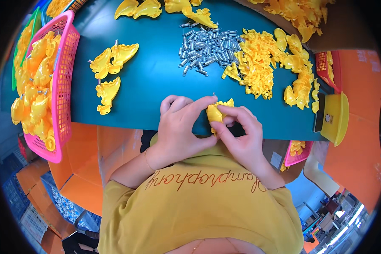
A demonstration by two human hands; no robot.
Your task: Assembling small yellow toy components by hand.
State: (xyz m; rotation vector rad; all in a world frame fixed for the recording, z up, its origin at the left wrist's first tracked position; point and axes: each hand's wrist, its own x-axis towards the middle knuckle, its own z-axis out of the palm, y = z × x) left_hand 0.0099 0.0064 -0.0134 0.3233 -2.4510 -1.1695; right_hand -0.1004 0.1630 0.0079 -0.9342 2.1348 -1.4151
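Note:
Between my hands, close to the table's near edge, is a yellow plastic shell-like part (214, 114) with a small metal tip at its top. My left hand (178, 122) has its index finger against the part's upper end and its thumb by the lower end. The fingers and thumb of my right hand (245, 129) pinch the same part from the other side. Beyond them lies a pile of small silver metal cylinders (209, 46), which look like springs. Beside it is a heap of small yellow plastic pieces (258, 63). Yellow parts with metal pins (109, 91) rest to the left.
A pink basket (65, 84) full of yellow parts stands at the left edge. More yellow shells (302, 80) lie at the right, near a red basket (326, 67) and a yellow container (336, 120). A cardboard box (343, 25) with yellow pieces sits at the far right.

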